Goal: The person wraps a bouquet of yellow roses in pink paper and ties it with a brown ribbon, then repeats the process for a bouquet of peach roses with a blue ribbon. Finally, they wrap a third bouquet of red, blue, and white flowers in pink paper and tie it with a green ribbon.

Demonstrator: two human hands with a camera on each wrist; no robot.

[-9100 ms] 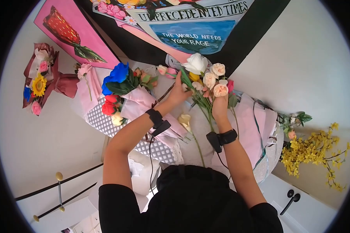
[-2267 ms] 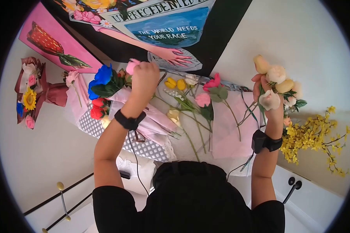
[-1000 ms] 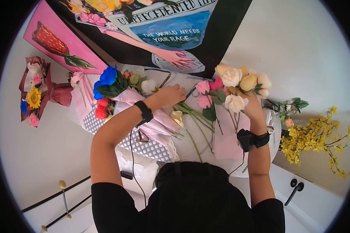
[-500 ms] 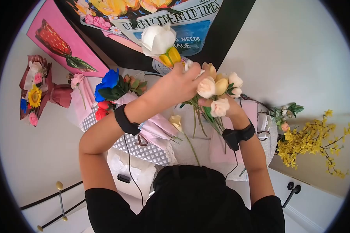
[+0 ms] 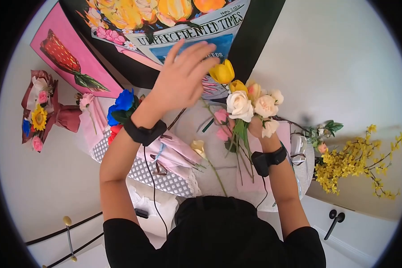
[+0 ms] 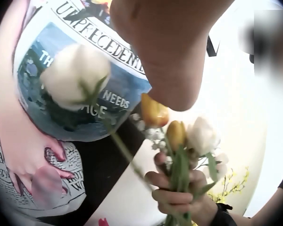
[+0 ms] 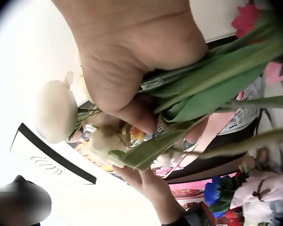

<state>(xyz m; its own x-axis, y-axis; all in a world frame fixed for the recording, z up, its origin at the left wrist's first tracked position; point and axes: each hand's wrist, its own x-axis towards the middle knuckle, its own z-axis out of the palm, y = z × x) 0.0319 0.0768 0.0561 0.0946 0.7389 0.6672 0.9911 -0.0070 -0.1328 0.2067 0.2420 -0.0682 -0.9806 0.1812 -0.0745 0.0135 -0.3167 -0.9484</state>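
My right hand (image 5: 256, 128) grips a bunch of artificial flowers by the stems; its fingers curl round the green stems (image 6: 180, 174) in the left wrist view. Yellow tulips (image 5: 222, 72), a cream rose (image 5: 240, 106) and a peach rose (image 5: 266, 106) top the bunch. Up and left of it, my left hand (image 5: 181, 78) is raised before the painting, its fingers extended and nothing gripped in them. A white rose (image 6: 78, 77) stands out below it in the left wrist view, its stem slanting down to my right hand; in the head view the left hand hides this bloom.
Pink roses (image 5: 222, 125) and a cream calla lily (image 5: 198, 148) lie on the table. A pink-wrapped bouquet (image 5: 165, 154) with blue flowers (image 5: 123, 106) is at left. Paintings (image 5: 263, 27) lean behind. Yellow blossom branches (image 5: 353, 165) stand at right, beside pink wrapping paper (image 5: 279, 134).
Yellow tulips have joined the bunch in my right hand. My left hand, earlier gripping a white rose and tulip at the bunch, has moved up and left and its fingers have straightened.
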